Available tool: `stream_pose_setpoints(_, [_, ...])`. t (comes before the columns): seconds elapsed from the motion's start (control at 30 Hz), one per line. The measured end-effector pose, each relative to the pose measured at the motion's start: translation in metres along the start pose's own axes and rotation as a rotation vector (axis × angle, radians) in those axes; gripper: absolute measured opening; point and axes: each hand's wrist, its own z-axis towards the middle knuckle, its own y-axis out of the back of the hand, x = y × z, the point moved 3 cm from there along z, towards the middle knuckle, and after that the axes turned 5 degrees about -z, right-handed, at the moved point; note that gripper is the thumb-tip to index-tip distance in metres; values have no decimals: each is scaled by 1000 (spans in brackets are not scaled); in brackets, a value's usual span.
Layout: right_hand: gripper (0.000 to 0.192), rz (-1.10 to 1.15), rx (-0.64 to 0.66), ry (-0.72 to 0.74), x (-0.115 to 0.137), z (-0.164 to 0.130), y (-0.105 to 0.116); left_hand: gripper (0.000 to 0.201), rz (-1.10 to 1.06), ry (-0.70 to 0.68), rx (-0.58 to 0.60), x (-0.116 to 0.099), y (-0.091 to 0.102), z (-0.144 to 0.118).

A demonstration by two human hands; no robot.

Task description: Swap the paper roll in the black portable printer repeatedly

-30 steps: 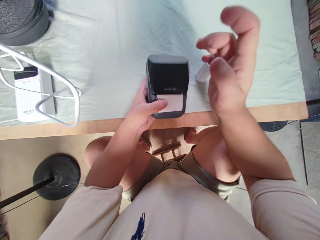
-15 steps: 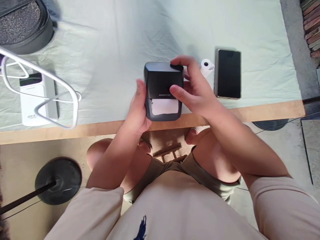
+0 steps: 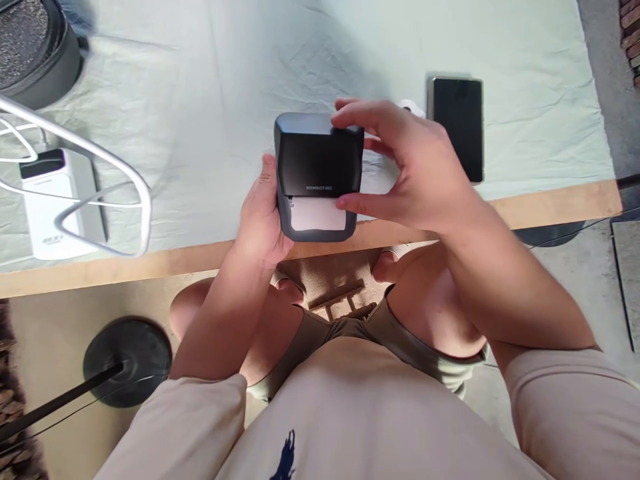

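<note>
Over the cloth-covered worktop (image 3: 210,100) your left hand (image 3: 260,217) and right hand (image 3: 415,173) both grip the label printer (image 3: 317,173), lid shut, paper (image 3: 317,215) already poking out, untorn.

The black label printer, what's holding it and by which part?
Both hands hold the black label printer: the left hand grips its left side, and the right hand pinches the right side, fingers at the top corner, thumb by the paper slot.

Black label printer (image 3: 318,159), white paper at slot, over table edge
</note>
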Motion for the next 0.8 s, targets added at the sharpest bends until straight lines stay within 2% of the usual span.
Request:
stream_pose_setpoints(0.07, [47, -66, -94, -3, 4, 0, 6, 39, 1, -4, 23, 1, -2, -1])
stream_pose_setpoints(0.17, [27, -88, -352, -49, 9, 0, 14, 46, 0, 2, 108, 2, -5, -2])
stream_pose_setpoints(0.23, [17, -38, -482, -100, 9, -1, 16, 38, 45, -19, 146, 1, -3, -3])
stream_pose_setpoints(0.27, [16, -37, -496, -108, 10, -1, 16, 31, 74, -33, 147, 1, -1, -4])
stream_pose_setpoints(0.33, [13, -95, -439, -70, 11, 0, 13, 24, 111, -62, 139, 0, 4, -4])
stream_pose_setpoints(0.43, [5, -312, -220, -14, 11, 2, 7, 30, 149, -63, 153, 1, 9, -3])
stream_pose_setpoints(0.57, [31, -562, 44, -48, 2, 3, 0, 29, 208, -89, 229, 3, 8, -2])
stream_pose_setpoints(0.7, [36, -578, 53, -27, 7, 2, 2, 32, 218, -112, 243, 4, 6, -3])
stream_pose_setpoints(0.8, [41, -387, 46, -89, 17, -2, 11, 32, 184, -106, 215, 4, 8, -2])
